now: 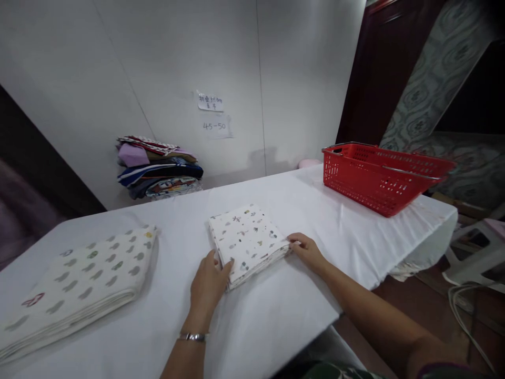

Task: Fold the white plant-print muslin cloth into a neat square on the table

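A white cloth [248,237] with small grey, green and yellow prints lies folded into a thick, nearly square stack on the table. My left hand [209,279] is at its near left corner, thumb on the edge and fingers along the left side. At the right corner, my right hand [310,252] pinches the layers between thumb and fingers. Farther left lies a larger folded white cloth [94,268] with grey bean-like shapes, touched by neither hand.
A red plastic basket [363,176] with metal handles stands at the table's right end. Several folded fabrics [160,168] are piled by the wall at the back left. The table [177,295] has a white cover. Two paper notes [214,126] are on the wall. A white stool [479,252] is at right.
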### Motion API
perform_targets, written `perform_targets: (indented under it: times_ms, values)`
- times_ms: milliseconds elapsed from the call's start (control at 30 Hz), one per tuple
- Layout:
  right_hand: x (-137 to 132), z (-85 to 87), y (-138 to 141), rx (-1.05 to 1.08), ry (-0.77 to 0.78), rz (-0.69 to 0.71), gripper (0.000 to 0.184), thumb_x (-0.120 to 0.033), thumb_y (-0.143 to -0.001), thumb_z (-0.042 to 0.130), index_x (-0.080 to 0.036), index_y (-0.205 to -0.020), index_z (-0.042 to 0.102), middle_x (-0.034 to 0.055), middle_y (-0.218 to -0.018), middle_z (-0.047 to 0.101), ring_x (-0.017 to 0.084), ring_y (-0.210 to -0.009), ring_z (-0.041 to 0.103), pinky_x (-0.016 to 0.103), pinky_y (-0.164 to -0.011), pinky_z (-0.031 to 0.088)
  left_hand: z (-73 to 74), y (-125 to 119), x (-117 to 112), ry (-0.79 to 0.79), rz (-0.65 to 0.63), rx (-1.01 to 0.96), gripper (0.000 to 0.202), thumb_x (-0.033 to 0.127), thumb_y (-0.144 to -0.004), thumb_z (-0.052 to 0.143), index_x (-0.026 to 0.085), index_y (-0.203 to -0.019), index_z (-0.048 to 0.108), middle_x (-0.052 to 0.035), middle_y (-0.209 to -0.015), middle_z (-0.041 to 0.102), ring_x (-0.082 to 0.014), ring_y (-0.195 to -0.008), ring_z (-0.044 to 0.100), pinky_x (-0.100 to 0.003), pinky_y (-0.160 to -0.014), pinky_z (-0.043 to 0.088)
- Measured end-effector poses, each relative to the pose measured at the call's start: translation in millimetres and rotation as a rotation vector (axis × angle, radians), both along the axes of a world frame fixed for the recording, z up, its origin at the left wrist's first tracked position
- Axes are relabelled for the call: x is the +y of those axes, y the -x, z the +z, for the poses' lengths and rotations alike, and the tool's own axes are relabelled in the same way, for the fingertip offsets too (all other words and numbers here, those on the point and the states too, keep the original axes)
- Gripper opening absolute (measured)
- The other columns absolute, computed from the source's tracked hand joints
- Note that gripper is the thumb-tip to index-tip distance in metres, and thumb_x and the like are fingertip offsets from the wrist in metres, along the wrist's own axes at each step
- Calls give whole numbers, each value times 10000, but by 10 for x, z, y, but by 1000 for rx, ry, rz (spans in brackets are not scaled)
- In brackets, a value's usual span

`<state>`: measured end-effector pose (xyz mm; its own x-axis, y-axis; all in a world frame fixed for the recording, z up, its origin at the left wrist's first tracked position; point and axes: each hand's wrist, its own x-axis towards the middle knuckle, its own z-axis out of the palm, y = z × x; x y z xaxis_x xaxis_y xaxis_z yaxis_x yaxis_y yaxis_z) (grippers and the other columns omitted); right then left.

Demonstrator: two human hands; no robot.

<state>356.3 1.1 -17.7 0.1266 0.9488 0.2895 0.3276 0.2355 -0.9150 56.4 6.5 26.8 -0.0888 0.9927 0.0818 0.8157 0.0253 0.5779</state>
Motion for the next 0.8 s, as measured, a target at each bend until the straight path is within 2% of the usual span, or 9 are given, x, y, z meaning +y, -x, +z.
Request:
perform_targets:
  times_ms: [67, 133, 233, 300, 433, 800]
  values:
    - [-15, 4, 30, -51, -36, 47, 228, -338, -759, 570, -234, -936, 670, 43, -1009, 607, 182, -868, 563, 260, -677, 443, 34, -76, -54, -203, -69, 57, 506, 499, -811, 474, 188, -1209, 507, -91, -1094, 574, -238, -984, 545, -332, -780, 437]
    - [-18, 4, 52, -87, -51, 70, 222, -317, -773, 556, -242, -946, 675, 43, -1022, 596, 161, -807, 557, 246, -632, 427, 32, -166, -99, -326, -221, 75, 393, 452, -824, 486, 202, -1113, 579, -79, -1056, 582, -226, -1004, 522, -327, -848, 415]
    - [-26, 2, 62, -89, -62, 75, 221, -295, -781, 551, -244, -958, 673, 42, -1021, 583, 141, -749, 540, 235, -593, 408, -29, -277, -134, -299, -454, 98, 267, 390, -811, 536, 225, -994, 639, -60, -970, 602, -215, -952, 526, -330, -849, 403]
    - [-36, 4, 62, -89, -63, 75, 222, -284, -778, 555, -247, -963, 672, 42, -1031, 573, 138, -745, 534, 233, -588, 404, -75, -312, -137, -242, -522, 114, 224, 350, -813, 540, 232, -968, 651, -52, -936, 607, -208, -921, 530, -332, -825, 403]
    - [-49, 1, 67, -91, -77, 90, 238, -245, -763, 557, -249, -973, 669, 42, -1046, 563, 140, -770, 536, 234, -600, 408, -111, -310, -122, -196, -533, 123, 222, 331, -840, 498, 230, -959, 656, -48, -903, 609, -198, -894, 537, -329, -809, 400]
    - [0, -103, 21, -143, -124, 105, 265, -204, -763, 561, -256, -1006, 654, 47, -1047, 564, 133, -741, 525, 252, -604, 424, -126, -298, -98, -220, -567, 117, 233, 324, -875, 454, 221, -953, 647, -37, -877, 605, -186, -852, 533, -342, -769, 405]
